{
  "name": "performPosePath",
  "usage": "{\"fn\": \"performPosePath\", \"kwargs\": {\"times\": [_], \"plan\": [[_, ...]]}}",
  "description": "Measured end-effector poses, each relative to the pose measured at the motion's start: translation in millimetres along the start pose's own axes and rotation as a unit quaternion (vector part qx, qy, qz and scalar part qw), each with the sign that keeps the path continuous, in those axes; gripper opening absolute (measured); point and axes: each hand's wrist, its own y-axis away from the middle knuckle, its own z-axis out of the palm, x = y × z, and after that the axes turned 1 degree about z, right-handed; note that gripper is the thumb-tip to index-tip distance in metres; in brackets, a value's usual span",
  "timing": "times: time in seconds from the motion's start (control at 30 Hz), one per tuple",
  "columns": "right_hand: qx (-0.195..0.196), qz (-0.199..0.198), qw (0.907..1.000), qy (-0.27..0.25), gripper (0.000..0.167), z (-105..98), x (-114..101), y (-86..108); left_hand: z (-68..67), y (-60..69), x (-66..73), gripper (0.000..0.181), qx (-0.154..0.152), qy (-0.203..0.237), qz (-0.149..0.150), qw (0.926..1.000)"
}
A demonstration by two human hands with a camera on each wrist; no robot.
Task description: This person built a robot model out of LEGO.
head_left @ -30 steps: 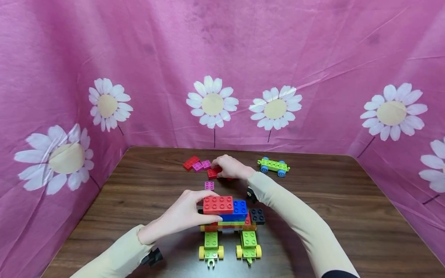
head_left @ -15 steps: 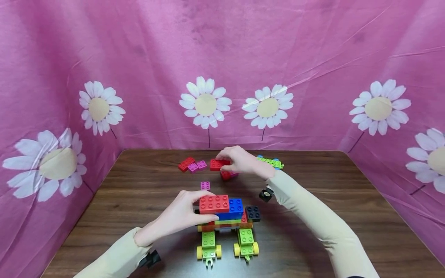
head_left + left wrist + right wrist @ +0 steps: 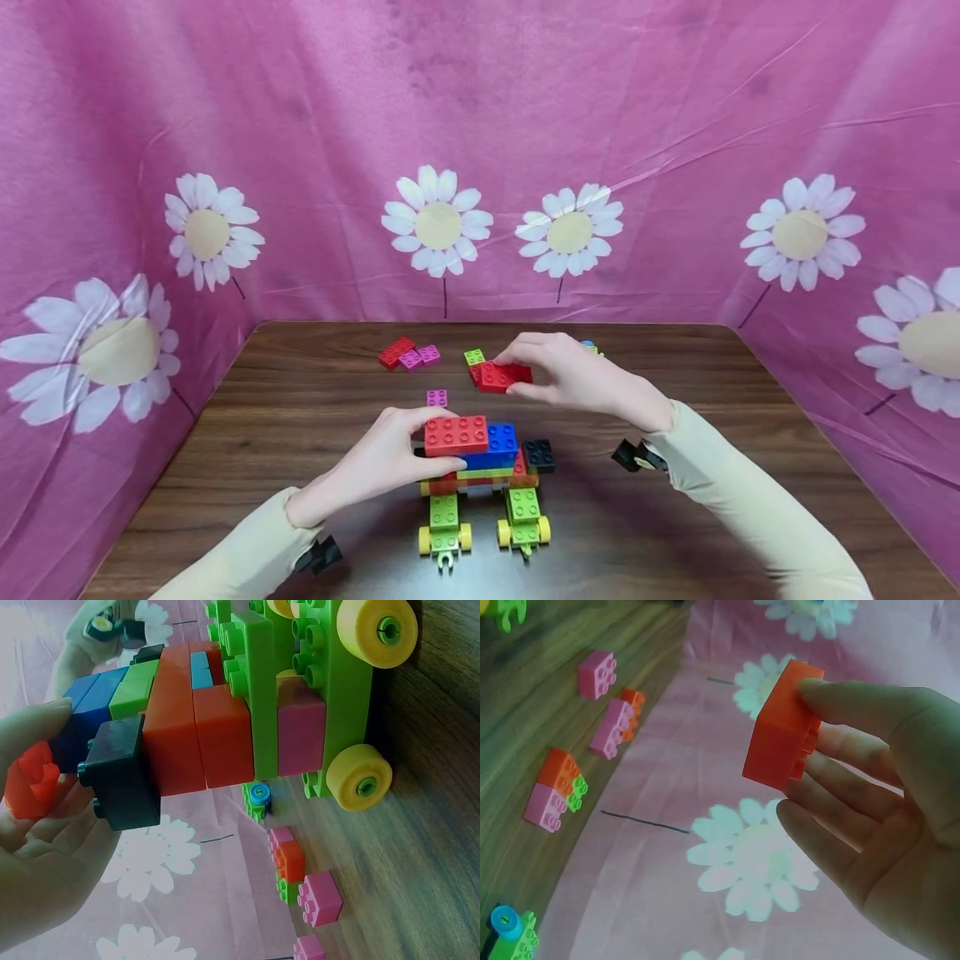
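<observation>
Red plastic brick [image 3: 491, 377] could slip beyond the multicoloured wheeled plastic build [image 3: 487, 461].
Cause: right hand [image 3: 577, 372] fingers pinch just one end; left hand [image 3: 375, 456] fingers grip the build.

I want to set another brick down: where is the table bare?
In the head view, the table is bare at left, between the left sleeve and the far-left red brick, and at right, beyond the right sleeve. Crowded: the middle, with the wheeled toy, loose bricks, left hand and right hand.
</observation>
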Motion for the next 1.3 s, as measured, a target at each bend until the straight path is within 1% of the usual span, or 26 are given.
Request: {"fn": "performPosePath", "kwargs": {"times": [0.2,0.43,0.63,0.97,1.13,1.3], "plan": [[-0.010,0.003,0.9997,0.024,0.038,-10.3,-21.0,19.4,-0.6,0.3,1.8,0.041,0.000,-0.004,-0.005,1.0000],[-0.007,-0.007,0.9998,0.018,0.035,-16.2,-34.5,31.8,-0.5,0.0,2.4,0.040,0.001,0.002,-0.005,1.0000],[-0.011,-0.021,0.9997,0.011,0.036,-15.6,-42.5,35.9,0.3,-0.7,1.8,0.039,0.008,-0.001,0.001,1.0000],[-0.031,-0.031,0.9990,-0.008,0.035,-11.7,-48.7,35.3,1.4,-0.7,1.7,0.040,0.011,0.001,-0.002,0.9999],[-0.025,-0.037,0.9988,-0.020,0.032,-8.0,-49.2,35.5,1.3,-1.1,2.0,0.038,0.013,0.000,-0.002,0.9999],[-0.016,-0.026,0.9985,-0.046,0.031,-1.9,-49.6,36.7,1.5,-1.4,1.6,0.038,0.011,-0.001,-0.003,0.9999]]}}
